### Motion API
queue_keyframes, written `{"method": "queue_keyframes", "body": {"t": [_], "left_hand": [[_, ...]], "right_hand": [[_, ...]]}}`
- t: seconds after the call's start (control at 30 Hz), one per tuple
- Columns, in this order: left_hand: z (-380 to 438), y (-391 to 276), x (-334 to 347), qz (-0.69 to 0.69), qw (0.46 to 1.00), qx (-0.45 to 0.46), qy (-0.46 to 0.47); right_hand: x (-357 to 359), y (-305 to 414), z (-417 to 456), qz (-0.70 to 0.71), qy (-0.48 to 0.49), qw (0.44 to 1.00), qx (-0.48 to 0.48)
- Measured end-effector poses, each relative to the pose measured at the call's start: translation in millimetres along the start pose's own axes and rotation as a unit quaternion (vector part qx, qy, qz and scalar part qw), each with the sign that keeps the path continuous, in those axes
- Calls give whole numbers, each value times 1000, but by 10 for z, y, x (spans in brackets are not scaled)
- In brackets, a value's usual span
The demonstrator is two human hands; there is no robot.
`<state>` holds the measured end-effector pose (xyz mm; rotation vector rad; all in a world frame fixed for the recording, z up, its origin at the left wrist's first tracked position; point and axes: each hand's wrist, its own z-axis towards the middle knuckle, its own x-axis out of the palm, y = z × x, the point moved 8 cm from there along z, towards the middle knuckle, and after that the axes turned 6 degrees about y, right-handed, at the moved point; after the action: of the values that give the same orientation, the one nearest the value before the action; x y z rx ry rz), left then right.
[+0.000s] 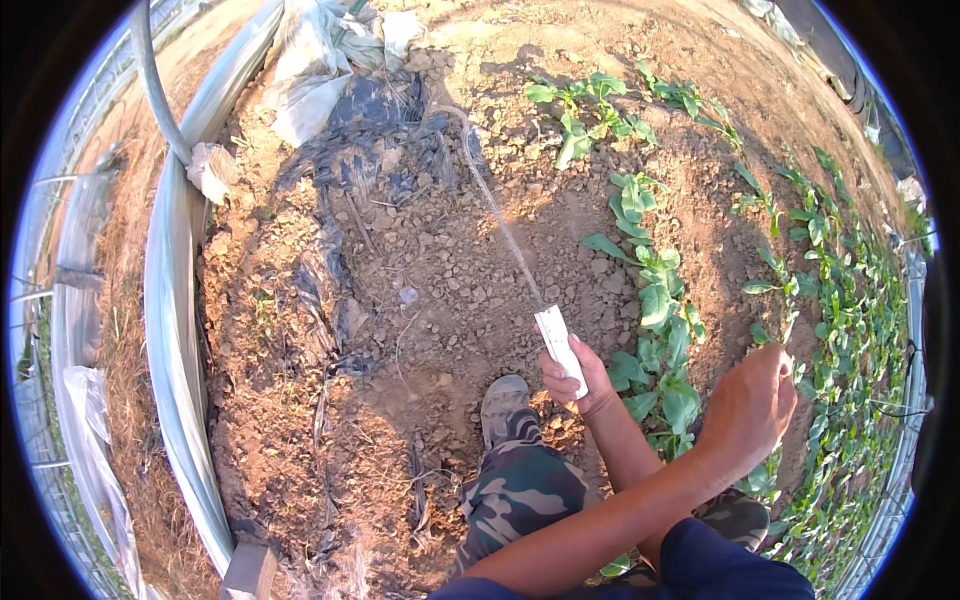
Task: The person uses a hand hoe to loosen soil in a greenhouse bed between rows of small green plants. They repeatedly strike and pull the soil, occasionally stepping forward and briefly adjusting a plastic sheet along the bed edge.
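My right hand (574, 375) is wrapped around a white handle-like piece (561, 346), which looks like plastic. From its far end a long, thin, pale cord or rod (499, 214) runs away over the soil and bends at its tip. My left forearm crosses over the right one, so my left hand (754, 401) is on the right side, above the leafy plants. Its fingers are curled together, and a small pale bit shows at the fingertips; what it is, I cannot tell. Beside my right hand grows a row of broad-leaved green seedlings (660, 300).
Cloddy bare soil (450, 300) lies ahead of my shoe (504, 401). Torn dark plastic film (375, 112) and crumpled white sheeting (311, 82) lie at the upper left. A plastic-covered greenhouse edge (176, 300) and a metal pole (157, 90) stand left. Denser plants (847, 337) grow at right.
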<state>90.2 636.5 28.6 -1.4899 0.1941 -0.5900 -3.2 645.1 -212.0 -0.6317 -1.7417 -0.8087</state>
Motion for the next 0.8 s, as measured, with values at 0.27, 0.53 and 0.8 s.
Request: {"method": "queue_keyframes", "body": {"t": [0.27,0.53,0.8], "left_hand": [[-17,37,-60,12,1000,-3,-15],[-3,-31,18,-3,1000,13,-16],[-34,35,-159,17,999,-7,-28]], "right_hand": [[-312,-58,-483,-347,-236,904,-86],[-602,111,-309,-651,-344,673,-67],[-269,3,-75,-571,-299,760,-88]]}}
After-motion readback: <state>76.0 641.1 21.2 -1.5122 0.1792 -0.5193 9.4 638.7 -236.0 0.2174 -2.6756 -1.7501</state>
